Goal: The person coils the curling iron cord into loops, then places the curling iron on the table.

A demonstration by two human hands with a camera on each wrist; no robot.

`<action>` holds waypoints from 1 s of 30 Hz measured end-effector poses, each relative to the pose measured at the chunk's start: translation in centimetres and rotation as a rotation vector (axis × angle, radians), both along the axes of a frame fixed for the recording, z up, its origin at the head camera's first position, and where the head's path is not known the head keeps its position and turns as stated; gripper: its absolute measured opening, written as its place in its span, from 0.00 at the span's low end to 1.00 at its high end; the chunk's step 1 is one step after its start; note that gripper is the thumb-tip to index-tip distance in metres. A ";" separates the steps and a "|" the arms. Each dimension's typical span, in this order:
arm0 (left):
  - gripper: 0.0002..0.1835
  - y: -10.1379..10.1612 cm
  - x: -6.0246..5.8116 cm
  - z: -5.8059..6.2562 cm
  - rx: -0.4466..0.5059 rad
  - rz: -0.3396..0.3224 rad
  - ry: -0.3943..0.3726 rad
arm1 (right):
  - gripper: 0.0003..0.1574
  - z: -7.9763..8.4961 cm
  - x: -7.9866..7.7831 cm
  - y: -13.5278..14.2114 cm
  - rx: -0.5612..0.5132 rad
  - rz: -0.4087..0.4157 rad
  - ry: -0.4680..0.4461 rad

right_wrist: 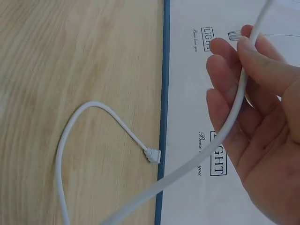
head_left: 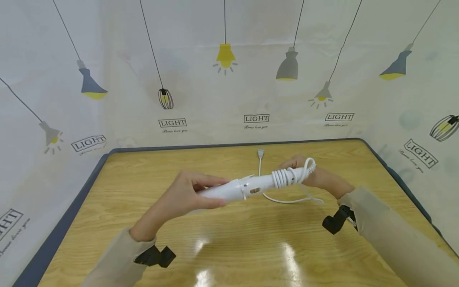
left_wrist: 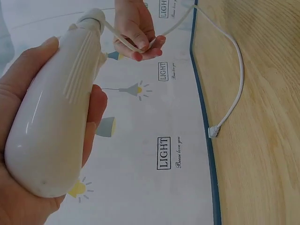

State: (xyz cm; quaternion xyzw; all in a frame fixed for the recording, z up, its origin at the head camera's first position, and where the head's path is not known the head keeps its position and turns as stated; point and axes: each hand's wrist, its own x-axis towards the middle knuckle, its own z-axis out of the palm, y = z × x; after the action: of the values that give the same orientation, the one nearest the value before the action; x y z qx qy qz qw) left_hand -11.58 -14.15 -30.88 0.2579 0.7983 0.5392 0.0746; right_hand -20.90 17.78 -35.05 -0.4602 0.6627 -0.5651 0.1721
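Your left grip (head_left: 181, 195) holds the tool (head_left: 231, 190); your right grip (right_wrist: 265, 126) pinches cord (right_wrist: 187, 168) near it. Maybe you're winding; the next loop needs gentle pulling.

The tool (head_left: 229, 190) is up over the table (head_left: 143, 191); the left hand (head_left: 183, 194) is on its left part, and the right hand (right_wrist: 267, 124) is just behind its right end; the cord (head_left: 281, 178) goes round that right end and runs between the right thumb and fingers; the plug (head_left: 260, 152) lies on the table near the back edge; sheets (head_left: 201, 24) hang behind and at both sides.
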 end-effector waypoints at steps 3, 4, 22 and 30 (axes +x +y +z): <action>0.21 -0.2 0.0 -0.3 -0.036 -0.045 0.011 | 0.12 0.4 -0.3 0.1 0.138 -0.050 0.039; 0.21 -0.3 0.0 -0.4 -0.050 -0.059 0.017 | 0.13 0.6 -0.4 0.1 0.201 -0.066 0.000; 0.22 -0.3 0.5 -2.0 -0.297 -0.225 0.303 | 0.11 2.9 0.4 -0.2 0.540 -0.148 0.132; 0.22 0.1 0.2 -2.7 -0.426 -0.183 0.399 | 0.09 4.6 1.8 -1.1 0.615 -0.217 0.335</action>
State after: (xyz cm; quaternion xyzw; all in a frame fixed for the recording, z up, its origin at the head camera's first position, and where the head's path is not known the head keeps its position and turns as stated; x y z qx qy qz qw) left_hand -11.39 -14.09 -33.58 0.4080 0.8657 0.2897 0.0169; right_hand -19.12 16.70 -30.41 -0.4003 0.8655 -0.2714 0.1306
